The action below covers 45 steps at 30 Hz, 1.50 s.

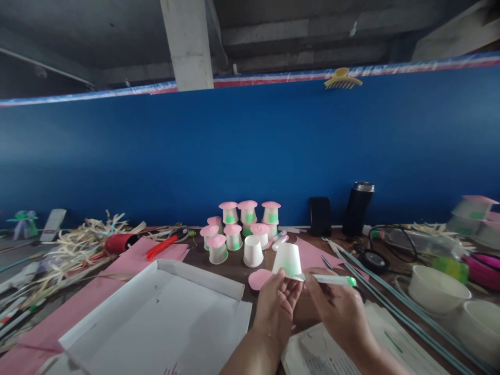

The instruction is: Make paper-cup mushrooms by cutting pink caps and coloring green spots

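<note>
My left hand (pixel 276 307) is closed on an upside-down white paper cup (pixel 286 259), fingers near its rim. A green patch shows on the cup's lower right side. My right hand (pixel 338 307) grips a white marker with a green end (pixel 332 280), its tip at the cup's rim by the green patch. Just behind the hands lie a pink paper disc (pixel 259 279) and a plain white cup (pixel 253 252). Farther back, several upturned cups (pixel 227 213) with pink discs on top and green patches stand grouped, some stacked.
An open white box (pixel 167 312) takes up the left front, beside pink paper (pixel 58 317) and pale strips (pixel 89 242). A black flask (pixel 357 208), a dark phone (pixel 320 216), bluish rods (pixel 390 294) and a white bowl (pixel 437 289) are on the right. A blue partition (pixel 250 146) stands behind.
</note>
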### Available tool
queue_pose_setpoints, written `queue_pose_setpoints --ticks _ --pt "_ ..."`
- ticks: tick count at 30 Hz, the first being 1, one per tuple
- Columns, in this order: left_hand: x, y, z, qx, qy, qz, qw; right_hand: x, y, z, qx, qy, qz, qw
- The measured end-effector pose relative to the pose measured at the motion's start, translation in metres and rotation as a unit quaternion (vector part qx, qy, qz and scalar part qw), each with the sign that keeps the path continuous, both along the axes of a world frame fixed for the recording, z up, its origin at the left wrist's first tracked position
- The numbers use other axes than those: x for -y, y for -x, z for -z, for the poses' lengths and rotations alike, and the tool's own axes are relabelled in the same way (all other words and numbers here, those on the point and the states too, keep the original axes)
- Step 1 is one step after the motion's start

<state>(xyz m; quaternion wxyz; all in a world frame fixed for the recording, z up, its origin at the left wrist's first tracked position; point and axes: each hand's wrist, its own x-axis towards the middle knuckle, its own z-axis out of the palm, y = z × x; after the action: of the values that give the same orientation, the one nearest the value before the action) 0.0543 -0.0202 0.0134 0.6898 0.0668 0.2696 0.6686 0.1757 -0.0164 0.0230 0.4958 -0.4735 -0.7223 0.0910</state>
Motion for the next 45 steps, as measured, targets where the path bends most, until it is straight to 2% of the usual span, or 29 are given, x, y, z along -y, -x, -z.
queue_pose_setpoints --ticks 11,18,24,27,32,38,45 --pt "0.0016 -0.0013 -0.0077 -0.014 0.029 -0.001 0.999 -0.0047 0.0004 0.0010 0.018 -0.015 -0.012 1.000" --pt "0.0004 -0.0005 -0.0058 -0.015 0.032 0.001 0.999 -0.0065 0.0006 0.0005 0.009 -0.035 -0.019 0.999" --pt "0.0017 -0.0010 -0.0048 -0.015 0.022 -0.001 1.000 -0.0012 0.0004 -0.0013 0.023 0.010 0.004 1.000" --pt "0.0016 -0.0013 -0.0044 -0.016 0.022 0.000 1.000 -0.0018 0.0005 -0.0009 0.016 0.007 0.010 1.000" --pt "-0.0005 -0.0010 -0.0023 -0.020 0.041 -0.002 0.999 -0.0040 0.0004 -0.0003 -0.005 -0.010 -0.014 1.000" --pt "0.0018 -0.0005 -0.0061 -0.020 0.035 -0.003 0.999 -0.0015 0.0005 -0.0022 0.017 0.030 -0.009 0.999" --pt "0.0010 -0.0006 -0.0079 -0.019 0.054 -0.011 0.998 -0.0027 0.0004 -0.0026 0.009 -0.002 -0.007 1.000"
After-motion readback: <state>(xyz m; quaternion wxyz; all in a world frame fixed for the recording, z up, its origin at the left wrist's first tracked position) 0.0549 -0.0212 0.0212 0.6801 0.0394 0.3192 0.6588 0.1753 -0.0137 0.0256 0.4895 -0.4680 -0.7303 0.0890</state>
